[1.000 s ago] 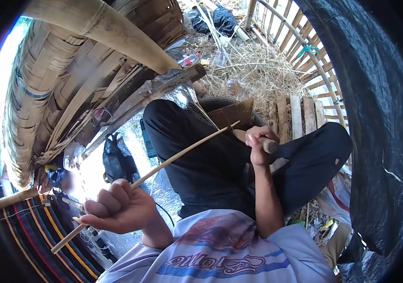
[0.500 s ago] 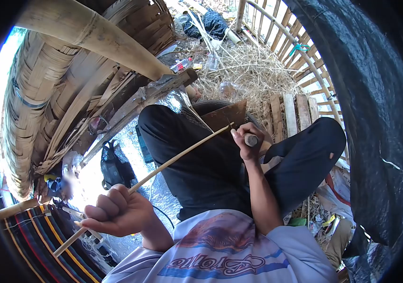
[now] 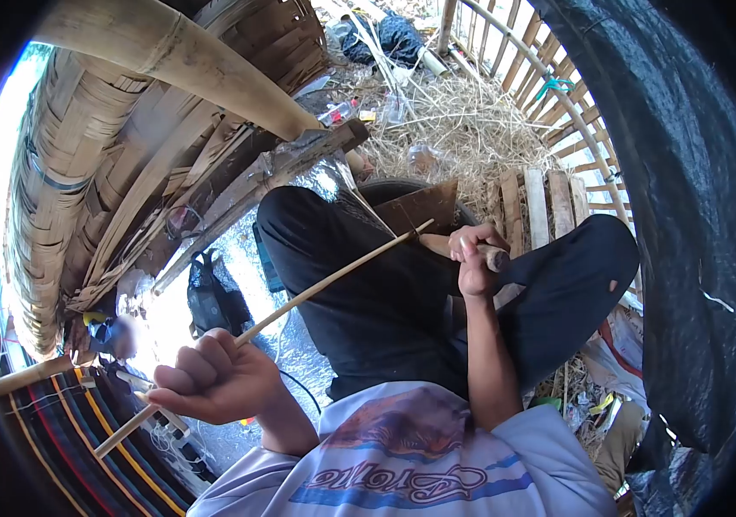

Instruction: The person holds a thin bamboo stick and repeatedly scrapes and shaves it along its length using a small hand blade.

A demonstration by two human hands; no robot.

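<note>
My left hand (image 3: 213, 379) is closed around a long, thin, pale wooden stick (image 3: 325, 283), which slants up to the right across my lap. One end of the stick sticks out below the fist. My right hand (image 3: 477, 263) grips the wooden handle (image 3: 495, 258) of a knife; its dark, narrow blade (image 3: 408, 222) lies close to the stick's far tip and is hard to make out. Whether blade and stick touch I cannot tell. Behind the tip is a brown flat piece (image 3: 424, 208) leaning by a dark round rim.
My crossed legs (image 3: 333, 284) lie under the work. A thick bamboo pole (image 3: 187, 65) and woven bamboo panels (image 3: 66, 189) stand left. Dry straw (image 3: 480, 129) and wooden slats (image 3: 536, 207) lie ahead; black sheeting (image 3: 687, 215) hangs right. A black bag (image 3: 213, 297) lies left of my knee.
My right hand has moved right with the knife, and its handle has turned so that more of it shows. The left hand and stick have hardly moved. The view has shifted slightly.
</note>
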